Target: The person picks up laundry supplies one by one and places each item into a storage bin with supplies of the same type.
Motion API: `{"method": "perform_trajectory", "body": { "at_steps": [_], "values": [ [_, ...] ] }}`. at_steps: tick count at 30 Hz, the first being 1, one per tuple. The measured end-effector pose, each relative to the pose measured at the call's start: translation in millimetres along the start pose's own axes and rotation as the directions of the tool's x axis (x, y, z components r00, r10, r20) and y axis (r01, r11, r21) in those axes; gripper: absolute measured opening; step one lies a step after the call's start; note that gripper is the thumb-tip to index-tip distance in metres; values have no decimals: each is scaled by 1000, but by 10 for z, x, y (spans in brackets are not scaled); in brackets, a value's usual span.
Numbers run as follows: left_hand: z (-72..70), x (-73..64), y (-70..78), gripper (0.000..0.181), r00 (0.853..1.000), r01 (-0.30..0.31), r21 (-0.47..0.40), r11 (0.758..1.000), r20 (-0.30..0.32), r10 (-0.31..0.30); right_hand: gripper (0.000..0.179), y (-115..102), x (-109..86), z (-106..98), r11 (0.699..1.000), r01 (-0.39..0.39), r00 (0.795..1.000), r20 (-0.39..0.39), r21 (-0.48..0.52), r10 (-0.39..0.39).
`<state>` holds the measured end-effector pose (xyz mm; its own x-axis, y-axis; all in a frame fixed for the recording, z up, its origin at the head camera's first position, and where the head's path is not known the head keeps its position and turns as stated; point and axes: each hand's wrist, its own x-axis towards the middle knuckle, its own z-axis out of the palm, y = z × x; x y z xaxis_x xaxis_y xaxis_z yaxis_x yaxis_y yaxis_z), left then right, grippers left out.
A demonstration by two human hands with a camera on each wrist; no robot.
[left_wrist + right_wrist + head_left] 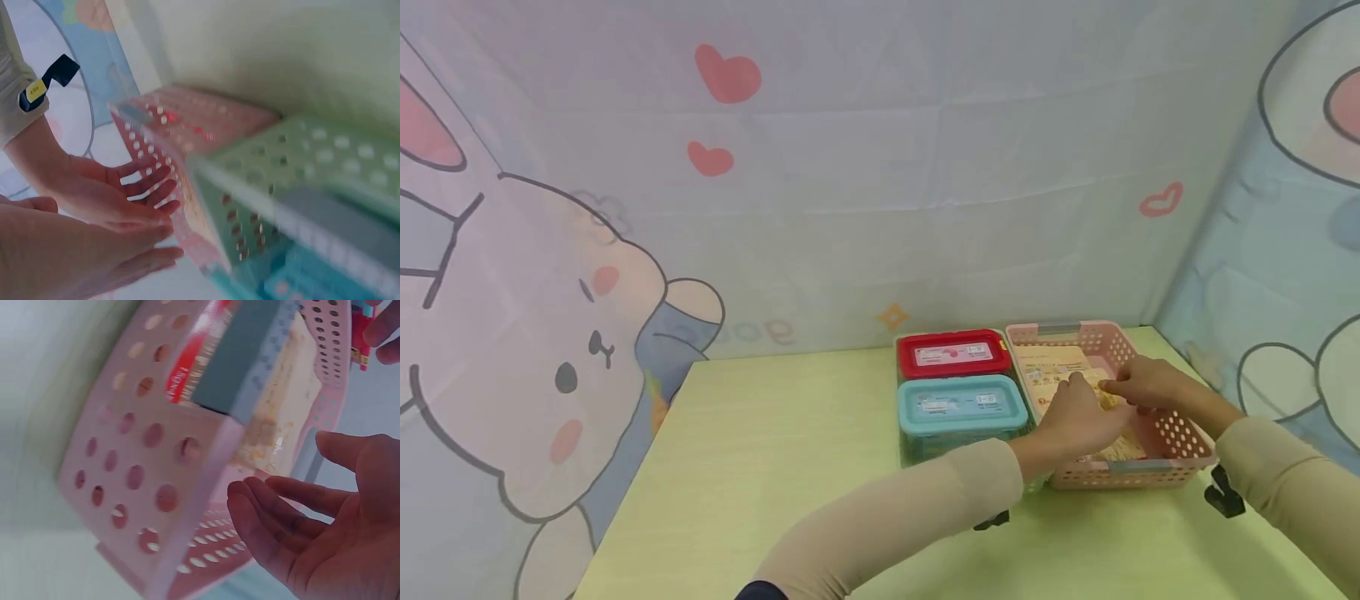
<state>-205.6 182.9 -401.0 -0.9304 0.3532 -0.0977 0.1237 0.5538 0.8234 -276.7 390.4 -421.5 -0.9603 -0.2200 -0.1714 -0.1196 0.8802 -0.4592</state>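
A pink perforated basket (1127,477) with grey handle strips holds cream-coloured printed packages (1051,367). My left hand (1081,417) is over the basket, its fingers extended in the left wrist view. Facing it from the right, my right hand (1150,385) has its fingers loosely bent, with nothing between thumb and fingers in the right wrist view. The fingertips of both hands come close together over the packages. In the right wrist view, a cream package (284,400) and a red-edged wrapper (194,353) show inside the basket, behind its grey handle.
Left of the pink basket, a green perforated basket (250,162) holds a red-lidded box (953,353) and a light-blue-lidded box (962,402). Both baskets stand on a pale yellow-green table (775,467). A cartoon-printed cloth (850,208) hangs behind and beside it.
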Motion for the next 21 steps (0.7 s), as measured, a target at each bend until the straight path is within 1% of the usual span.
{"method": "perform_trajectory", "body": {
  "at_steps": [2, 4, 7, 9, 11, 14, 17, 21],
  "values": [
    [-72, 11, -1, 64, 1000, -11, -14, 1000, 27, 11, 41, -30, 11, -50, 1000, 13, 1000, 14, 6, -13],
    [-147, 18, 0, 65, 998, -28, -4, 1000, 52, 29, 44, -68, 22, -94, 1000, 17, 999, 31, 19, -18],
    [-272, 20, 9, 71, 996, -61, 63, 996, 74, 56, 51, -119, 59, -138, 999, 22, 998, 52, 30, -24],
    [-360, 16, 19, 73, 994, -82, 108, 991, 81, 73, 55, -148, 89, -149, 999, 28, 998, 58, 19, -29],
    [-443, 21, 22, 74, 991, -105, 127, 986, 98, 93, 59, -166, 115, -149, 999, 45, 997, 58, -3, -45],
    [-549, 37, 7, 74, 987, -132, 145, 981, 117, 115, 64, -179, 136, -137, 996, 69, 997, 34, -49, -68],
    [-639, 52, -20, 74, 980, -164, 155, 974, 135, 143, 65, -194, 142, -124, 990, 108, 994, -3, -91, -109],
    [-737, 68, -49, 79, 977, -179, 180, 967, 147, 154, 64, -240, 162, -101, 986, 137, 989, -44, -94, -142]
  ]
}}
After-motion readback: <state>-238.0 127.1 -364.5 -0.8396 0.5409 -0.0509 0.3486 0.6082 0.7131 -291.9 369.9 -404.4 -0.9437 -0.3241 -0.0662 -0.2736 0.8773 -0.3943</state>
